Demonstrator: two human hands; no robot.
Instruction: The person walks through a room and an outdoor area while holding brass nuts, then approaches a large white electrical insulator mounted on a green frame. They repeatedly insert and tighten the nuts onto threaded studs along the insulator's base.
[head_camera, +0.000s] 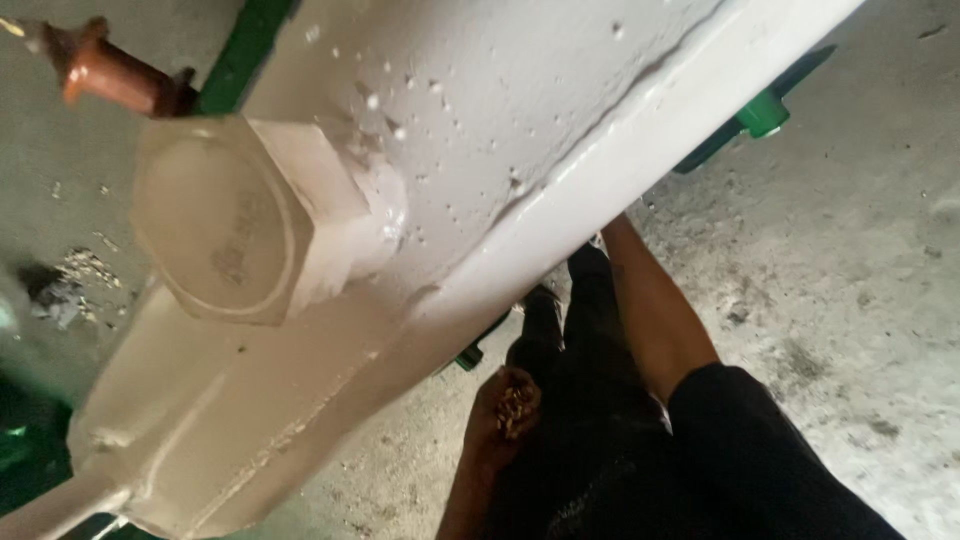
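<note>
**rustybolt:** Since the head view is half filled by that white painted casting (480, 190), I'll start with the hands. 1 hand, the left hand (505, 405), is cupped palm-up low in the middle, loosely curled around a little heap of small brass-coloured bits (517, 408). They're too small and blurry to say if they're screws, chips or something else. The right arm runs up past the dark trousers (590, 400) toward the underside edge of the casting, and the right hand itself is tucked behind that edge, so I can't tell if its fingers are open or closed.

**shopfloor_mo:** How do you reckon the bits handle?

**rustybolt:** My guess is light, hard and loose, so they'd roll or spill the moment the palm tilts. Keeping the hand cupped and level looks like the only sensible hold; pinching them 1 at a time would be fiddly.

**shopfloor_mo:** And the big white thing?

**rustybolt:** It looks like heavy, rigid metal under thick, pimply paint, with a big hex plug (235, 215) sticking out of its side and a rusty brown rod (110, 72) poking out behind. Glossy paint could be slippery. The flanged lower edge seems the natural place to grab. A green frame (762, 110) shows past it, over a concrete floor (860, 260).
</note>
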